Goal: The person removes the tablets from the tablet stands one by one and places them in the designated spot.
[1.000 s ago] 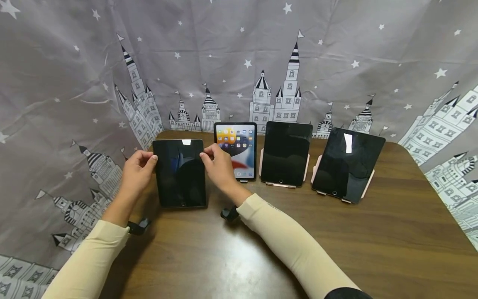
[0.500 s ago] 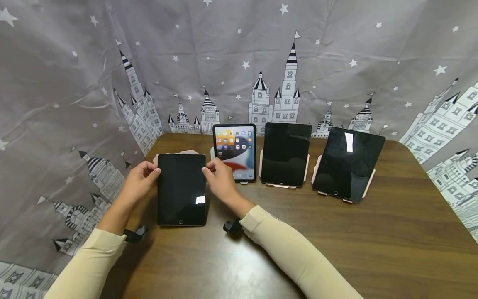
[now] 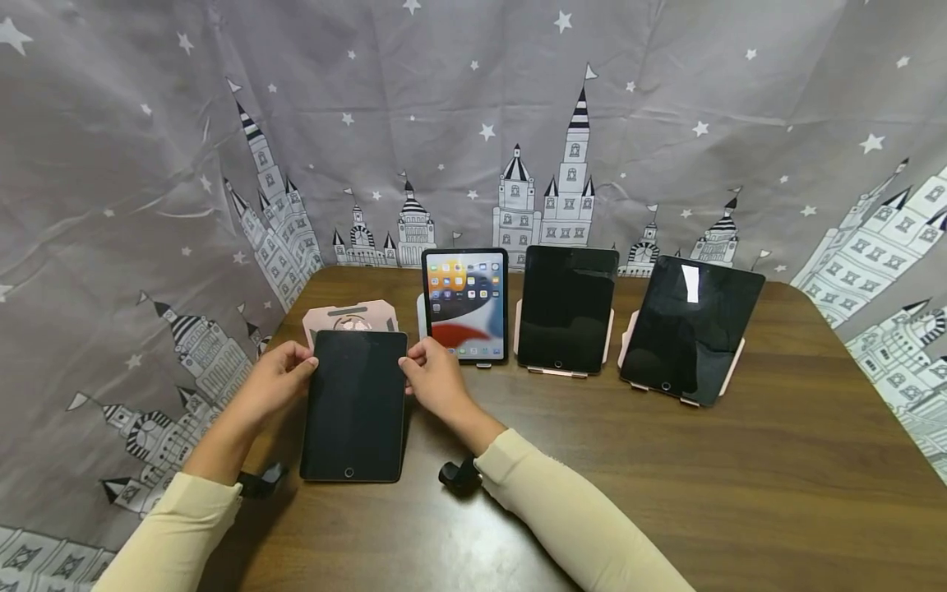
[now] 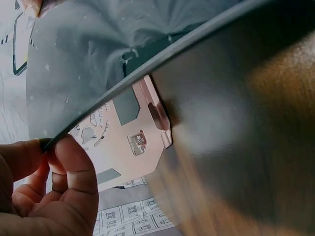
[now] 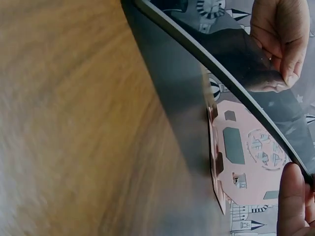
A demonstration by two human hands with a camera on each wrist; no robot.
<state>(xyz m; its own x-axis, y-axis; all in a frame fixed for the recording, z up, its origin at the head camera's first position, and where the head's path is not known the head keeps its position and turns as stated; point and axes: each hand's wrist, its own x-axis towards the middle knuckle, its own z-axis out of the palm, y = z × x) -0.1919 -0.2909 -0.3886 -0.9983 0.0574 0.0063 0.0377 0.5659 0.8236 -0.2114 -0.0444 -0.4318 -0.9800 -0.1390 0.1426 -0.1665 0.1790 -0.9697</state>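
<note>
A black tablet point(image 3: 355, 411) with a round home button hangs tilted between both hands, its screen dark. My left hand point(image 3: 279, 376) pinches its upper left edge between thumb and fingers, and my right hand point(image 3: 435, 374) pinches the upper right edge. Behind the tablet stands a pink metal tablet stand point(image 3: 318, 319) with cut-outs, partly covered by it in the head view. Both wrist views show the stand point(image 4: 142, 142) with grey pads and a lower lip, apart from the tablet's thin edge point(image 5: 231, 81).
To the right, a tablet with a lit home screen point(image 3: 466, 304) leans on a stand. Beyond it are two dark tablets, one upright point(image 3: 567, 308) and one tilted point(image 3: 691, 329), on pink stands. A castle-print cloth point(image 3: 444, 99) hangs behind the wooden table point(image 3: 666, 477).
Both hands have brought the tablet down and toward the near side, away from the pink stand, whose top has come into view. The other tablets stay where they were.
</note>
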